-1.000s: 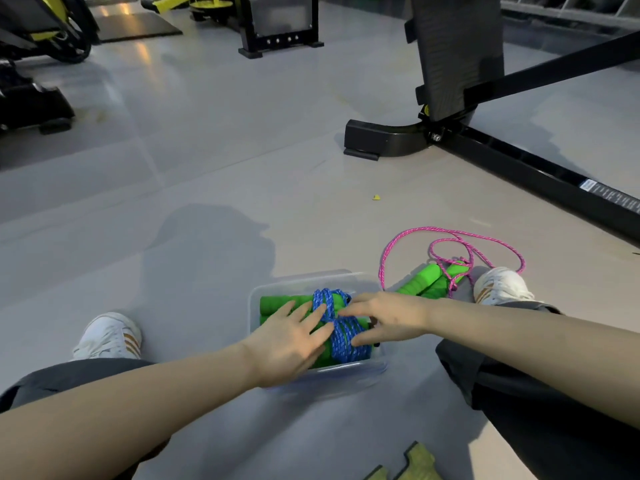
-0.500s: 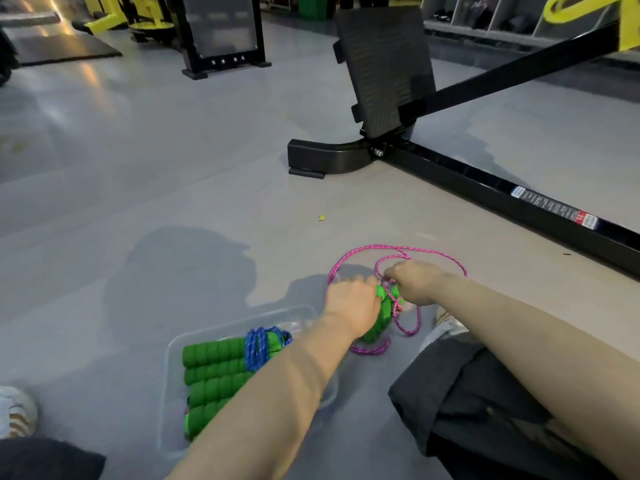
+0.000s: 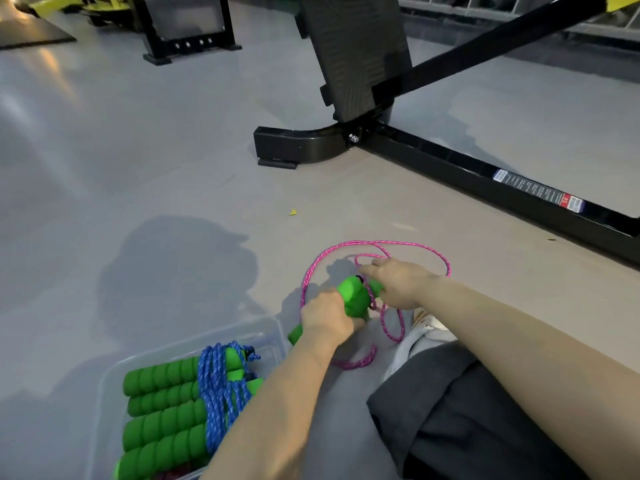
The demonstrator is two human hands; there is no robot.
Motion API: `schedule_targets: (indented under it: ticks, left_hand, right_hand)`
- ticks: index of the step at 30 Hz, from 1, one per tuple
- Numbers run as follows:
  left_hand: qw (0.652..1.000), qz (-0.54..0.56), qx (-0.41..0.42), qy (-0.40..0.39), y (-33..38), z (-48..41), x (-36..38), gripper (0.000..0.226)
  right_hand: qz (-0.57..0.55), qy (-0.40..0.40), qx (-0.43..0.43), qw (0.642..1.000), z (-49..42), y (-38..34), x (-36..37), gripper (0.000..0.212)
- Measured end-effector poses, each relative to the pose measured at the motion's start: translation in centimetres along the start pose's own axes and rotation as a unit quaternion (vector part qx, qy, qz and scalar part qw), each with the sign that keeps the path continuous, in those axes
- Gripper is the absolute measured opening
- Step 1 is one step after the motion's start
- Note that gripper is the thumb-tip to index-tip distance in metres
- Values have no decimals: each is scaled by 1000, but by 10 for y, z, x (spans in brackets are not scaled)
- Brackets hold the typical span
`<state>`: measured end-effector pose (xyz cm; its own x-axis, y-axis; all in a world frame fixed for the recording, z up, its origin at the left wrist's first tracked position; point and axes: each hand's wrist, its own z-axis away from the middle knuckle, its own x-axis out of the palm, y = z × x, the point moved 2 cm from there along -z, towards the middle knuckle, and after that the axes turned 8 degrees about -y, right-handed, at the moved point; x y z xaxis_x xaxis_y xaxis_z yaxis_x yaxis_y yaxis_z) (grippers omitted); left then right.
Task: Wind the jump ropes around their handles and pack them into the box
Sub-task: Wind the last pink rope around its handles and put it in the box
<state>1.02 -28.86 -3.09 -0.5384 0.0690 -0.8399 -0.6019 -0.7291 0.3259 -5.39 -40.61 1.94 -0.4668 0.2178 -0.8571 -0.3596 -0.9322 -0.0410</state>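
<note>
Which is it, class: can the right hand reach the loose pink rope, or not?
Likely yes: the right hand lies among the loops of the pink rope on the floor, nothing between them; the left hand grips the green handles.

Clear plastic box (image 3: 104, 389); ribbed foam handles (image 3: 162, 400) (matt); braided rope (image 3: 381, 244).

Before you a black bench frame (image 3: 311, 147) on the grey floor (image 3: 138, 150), its ribbed pad (image 3: 356, 53) tilted above, a warning label (image 3: 536, 194) on its rail, a yellow scrap (image 3: 293, 212) near its foot, a black stand (image 3: 187, 29) to its left.
</note>
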Motion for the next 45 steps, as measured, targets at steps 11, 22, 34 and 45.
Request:
schedule_targets:
  ticks: [11,22,34,45]
  left_hand:
    - [975,195,100,31,-28,65,-183,20]
    - [877,454,66,-141,-123,154,-230,39]
    - [881,449,36,-144,-164,174,-238,26]
    - [964,231,-41,-126,-176,185,-269,43]
  right_hand:
    - [-21,327,-66,942,23,-54,-119,66]
    - [173,488,-226,825,31,-172,-144,55]
    - [143,486,-244,827,18,-217,-142,50]
    - [-466,127,-216,849,15,-207,-146,32]
